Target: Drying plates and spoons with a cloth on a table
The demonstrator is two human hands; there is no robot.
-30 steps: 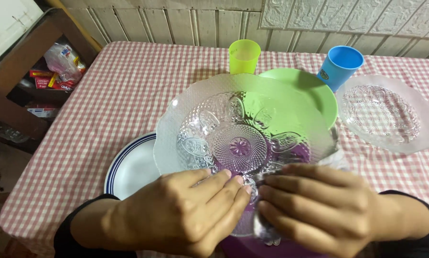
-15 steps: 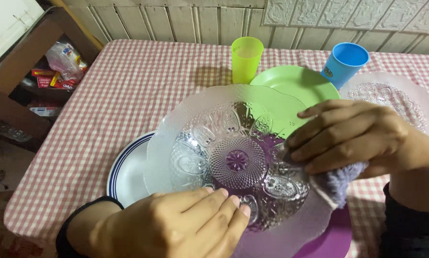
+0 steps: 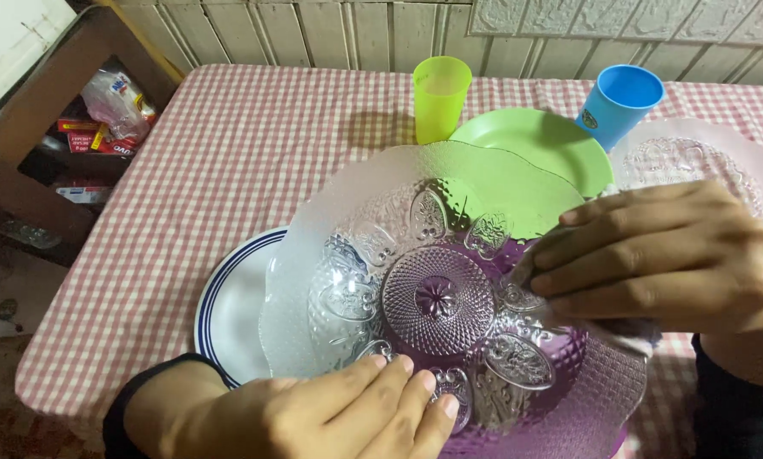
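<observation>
A large clear glass plate [image 3: 437,297] with a pressed flower pattern and frosted scalloped rim is held above the checked table. My left hand [image 3: 339,416] grips its near rim, fingers lying on the patterned inside. My right hand [image 3: 662,255] presses a pale purple cloth [image 3: 628,333] against the plate's right side; most of the cloth is hidden under my fingers. Beneath the glass plate shows a purple plate [image 3: 560,425].
A white plate with blue rings [image 3: 237,306] lies at the left. A green plate [image 3: 539,149], a yellow-green cup [image 3: 441,98], a blue cup [image 3: 619,102] and a second glass plate [image 3: 696,157] stand behind. The table's left edge [image 3: 101,229] borders a wooden shelf [image 3: 50,110].
My right hand with the cloth has moved from the plate's near rim to its right side. The plate has tilted and dropped lower toward me.
</observation>
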